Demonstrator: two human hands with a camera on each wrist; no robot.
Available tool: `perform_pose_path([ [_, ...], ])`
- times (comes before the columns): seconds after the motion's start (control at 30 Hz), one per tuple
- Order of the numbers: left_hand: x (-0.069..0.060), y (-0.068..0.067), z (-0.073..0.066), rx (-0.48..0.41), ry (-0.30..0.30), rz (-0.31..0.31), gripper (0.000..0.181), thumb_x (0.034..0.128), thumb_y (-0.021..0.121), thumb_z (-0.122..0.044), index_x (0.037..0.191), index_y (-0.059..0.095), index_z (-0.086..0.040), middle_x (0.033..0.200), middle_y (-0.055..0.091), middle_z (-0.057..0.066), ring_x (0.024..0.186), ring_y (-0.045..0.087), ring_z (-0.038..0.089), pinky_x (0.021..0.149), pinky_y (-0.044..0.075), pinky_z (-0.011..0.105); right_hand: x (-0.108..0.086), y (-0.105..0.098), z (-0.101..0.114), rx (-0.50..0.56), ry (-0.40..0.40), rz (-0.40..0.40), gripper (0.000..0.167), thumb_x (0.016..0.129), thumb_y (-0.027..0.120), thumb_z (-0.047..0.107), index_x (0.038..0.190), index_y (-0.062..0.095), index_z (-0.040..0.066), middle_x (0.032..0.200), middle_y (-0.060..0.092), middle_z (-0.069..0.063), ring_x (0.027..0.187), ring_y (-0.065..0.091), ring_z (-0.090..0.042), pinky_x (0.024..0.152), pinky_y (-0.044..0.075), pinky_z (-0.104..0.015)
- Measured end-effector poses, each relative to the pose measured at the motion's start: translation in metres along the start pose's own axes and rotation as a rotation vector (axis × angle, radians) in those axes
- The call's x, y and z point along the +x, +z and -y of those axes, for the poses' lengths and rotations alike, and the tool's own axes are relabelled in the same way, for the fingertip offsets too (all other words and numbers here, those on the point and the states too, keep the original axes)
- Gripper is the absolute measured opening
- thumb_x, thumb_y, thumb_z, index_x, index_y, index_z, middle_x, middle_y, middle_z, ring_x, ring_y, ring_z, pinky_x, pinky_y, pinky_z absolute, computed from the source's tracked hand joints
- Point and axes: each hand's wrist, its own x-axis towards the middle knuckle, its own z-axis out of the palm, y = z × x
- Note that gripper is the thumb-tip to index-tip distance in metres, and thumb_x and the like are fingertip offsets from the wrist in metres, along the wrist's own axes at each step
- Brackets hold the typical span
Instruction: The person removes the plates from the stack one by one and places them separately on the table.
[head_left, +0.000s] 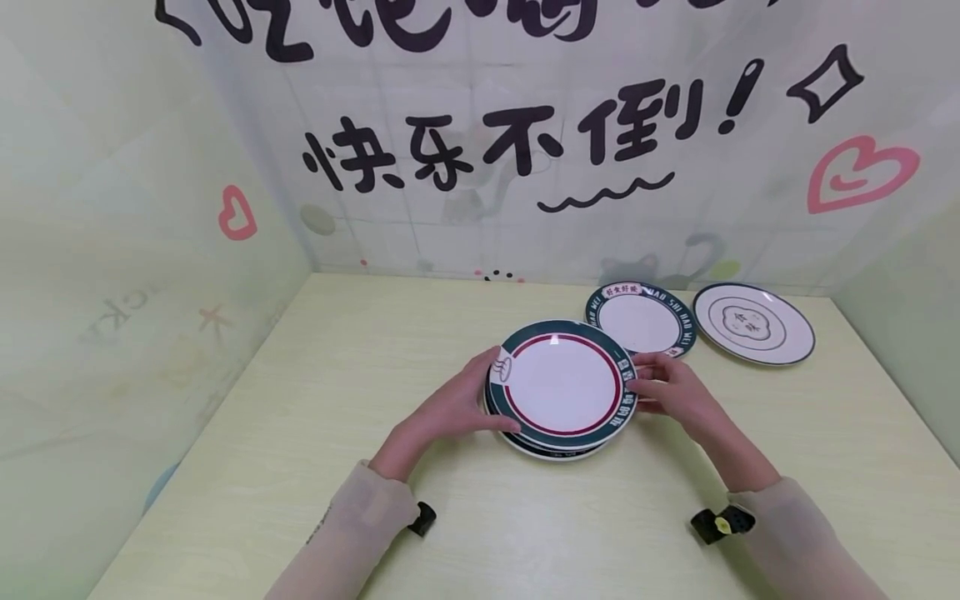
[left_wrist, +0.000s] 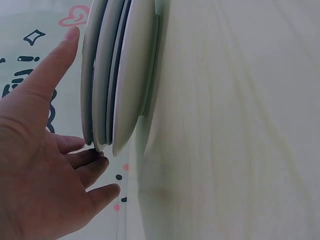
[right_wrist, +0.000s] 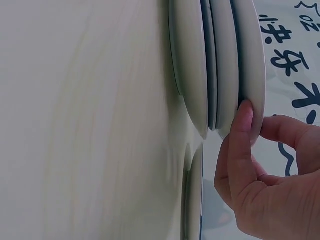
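Observation:
A stack of several plates lies on the table, topped by a white plate point(head_left: 564, 385) with a green rim and a red ring. At the stack's left edge my left hand point(head_left: 457, 400) holds the top plate's rim. Its thumb point(left_wrist: 52, 70) lies along the upper side, and its other fingertips touch the rim. On the opposite side my right hand point(head_left: 675, 392) pinches the top plate's rim between thumb and fingers. Edge-on in the right wrist view, the top plate point(right_wrist: 252, 55) sits slightly apart from the lower plates point(right_wrist: 225, 60).
Behind the stack to the right lies a green-rimmed plate point(head_left: 641, 321) with lettering. Beside it is a white plate point(head_left: 780, 321) with a thin dark rim and a central emblem. The pale wooden table point(head_left: 360, 333) meets printed sheets point(head_left: 450, 233) at the back and sides.

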Motion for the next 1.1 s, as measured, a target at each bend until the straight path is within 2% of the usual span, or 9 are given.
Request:
perform_pose_path([
  [0.23, 0.001, -0.001, 0.002, -0.012, 0.031, 0.003, 0.119, 0.0717, 0.088, -0.046, 0.161, 0.015, -0.015, 0.167, 0.020, 0.005, 0.155, 0.020, 0.024, 0.125, 0.027, 0.044, -0.004, -0.005, 0.004, 0.027, 0.003, 0.011, 0.054, 0.101, 0.057, 0.018, 0.147, 0.036, -0.001, 0.134, 0.057, -0.027, 0.092, 0.068, -0.009, 0.083, 0.061, -0.025],
  [0.53, 0.005, 0.004, 0.007, -0.045, 0.094, 0.005, 0.120, 0.0724, 0.089, -0.040, 0.161, 0.013, -0.013, 0.169, 0.014, 0.007, 0.156, 0.014, 0.026, 0.126, 0.023, 0.046, -0.008, -0.010, 0.004, 0.047, 0.024, -0.029, 0.057, 0.102, 0.056, 0.021, 0.150, 0.033, 0.000, 0.140, 0.053, -0.028, 0.089, 0.068, -0.005, 0.081, 0.061, -0.023],
  [0.63, 0.005, 0.005, 0.006, -0.038, 0.087, -0.001, 0.120, 0.0732, 0.088, -0.040, 0.161, 0.012, -0.012, 0.169, 0.012, 0.007, 0.157, 0.013, 0.026, 0.126, 0.022, 0.045, -0.010, -0.015, 0.003, 0.068, 0.023, -0.042, 0.058, 0.102, 0.056, 0.023, 0.150, 0.033, 0.001, 0.128, 0.062, -0.020, 0.087, 0.068, -0.003, 0.081, 0.061, -0.023],
  [0.7, 0.005, 0.006, 0.005, -0.028, 0.075, -0.003, 0.119, 0.0738, 0.088, -0.040, 0.161, 0.012, -0.012, 0.169, 0.012, 0.007, 0.157, 0.013, 0.026, 0.127, 0.022, 0.045, -0.012, -0.020, 0.001, 0.089, 0.020, -0.046, 0.059, 0.102, 0.056, 0.023, 0.151, 0.032, 0.000, 0.118, 0.067, -0.007, 0.086, 0.068, -0.002, 0.081, 0.061, -0.022],
  [0.83, 0.005, 0.006, 0.004, -0.012, 0.056, -0.006, 0.118, 0.0743, 0.088, -0.040, 0.161, 0.013, -0.012, 0.169, 0.013, 0.007, 0.156, 0.014, 0.025, 0.127, 0.021, 0.043, -0.015, -0.029, -0.002, 0.119, 0.017, -0.059, 0.061, 0.102, 0.056, 0.025, 0.151, 0.031, 0.000, 0.100, 0.065, 0.014, 0.084, 0.069, -0.001, 0.080, 0.060, -0.020],
  [1.1, 0.006, 0.006, 0.005, 0.010, 0.054, -0.002, 0.118, 0.0740, 0.088, -0.039, 0.161, 0.013, -0.010, 0.169, 0.013, 0.008, 0.156, 0.014, 0.025, 0.128, 0.019, 0.041, -0.021, -0.045, -0.010, 0.144, -0.008, -0.072, 0.062, 0.102, 0.057, 0.023, 0.151, 0.029, -0.002, 0.091, 0.065, 0.024, 0.082, 0.070, -0.001, 0.079, 0.060, -0.019],
])
